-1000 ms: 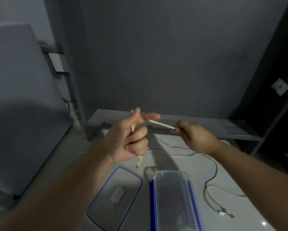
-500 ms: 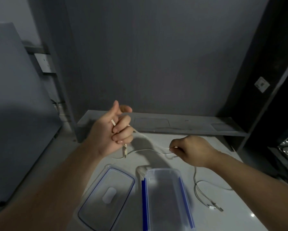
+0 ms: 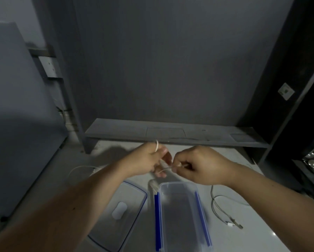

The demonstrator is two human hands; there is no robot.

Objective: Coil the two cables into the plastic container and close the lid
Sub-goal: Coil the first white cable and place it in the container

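While both hands meet above the white table [image 3: 65, 179], the left hand [image 3: 143, 160] is clenched around a white cable [image 3: 166, 169], a loop showing over its knuckles. Right of those fingers, the right hand [image 3: 201, 165] pinches the same cable. Below the left fingers lies the lid [image 3: 119, 211]; below the right fingers, the open plastic container [image 3: 181, 215]. Further right, a second cable [image 3: 223, 210] lies on the table.
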